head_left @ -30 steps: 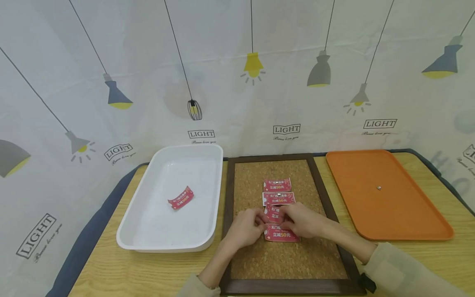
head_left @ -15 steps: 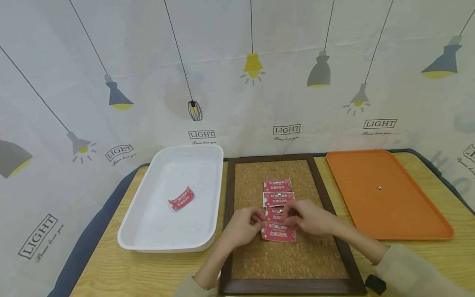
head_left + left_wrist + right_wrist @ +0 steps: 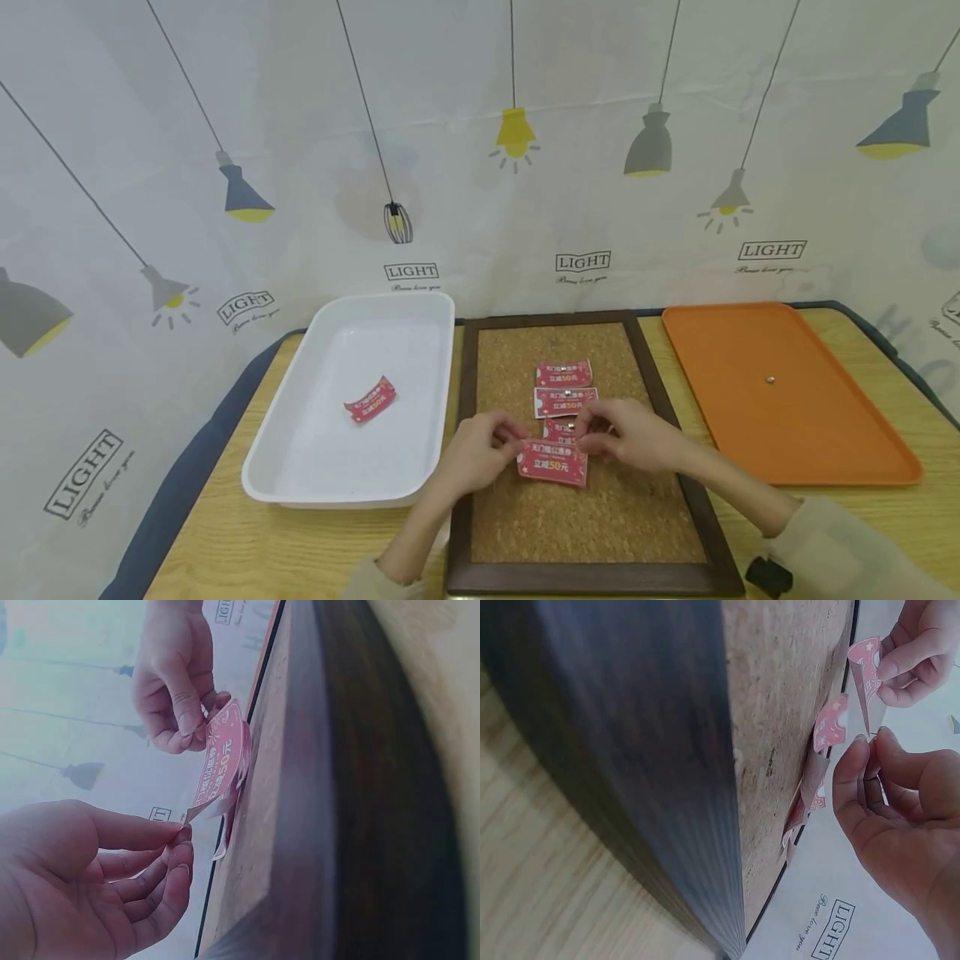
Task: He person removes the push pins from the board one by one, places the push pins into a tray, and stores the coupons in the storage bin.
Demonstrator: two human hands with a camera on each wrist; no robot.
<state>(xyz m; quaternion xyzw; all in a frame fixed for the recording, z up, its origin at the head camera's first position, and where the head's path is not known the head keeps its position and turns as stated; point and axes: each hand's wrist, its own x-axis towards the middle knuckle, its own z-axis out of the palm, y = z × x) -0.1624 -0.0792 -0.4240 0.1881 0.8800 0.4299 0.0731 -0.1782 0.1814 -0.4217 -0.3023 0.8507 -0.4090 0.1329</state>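
Observation:
My left hand [image 3: 476, 450] pinches the left corner of a red paper coupon [image 3: 552, 464]. In the left wrist view this coupon [image 3: 225, 754] curves and stands up off the corkboard. At its right upper corner is my right hand [image 3: 633, 437], its thumb and forefinger pinching a thumbtack [image 3: 874, 734], whose thin pin shows; whether the pin still passes through the paper is unclear. Several more coupons run up the corkboard: the top coupon [image 3: 562, 379], the second coupon [image 3: 555, 406] and the third coupon [image 3: 557, 431], each with a silver tack. The lifted coupon overlaps the third.
The corkboard [image 3: 585, 525] has a dark brown frame. A white tray [image 3: 348, 479] on the left holds one loose coupon [image 3: 371, 400]. To the right, one silver tack [image 3: 770, 380] sits in an orange tray [image 3: 810, 433]. A small black object [image 3: 768, 575] lies beside my right sleeve.
Both hands have shifted slightly left from over the third coupon, baring its tack. The lowest coupon has moved left and come up off the corkboard in my left hand.

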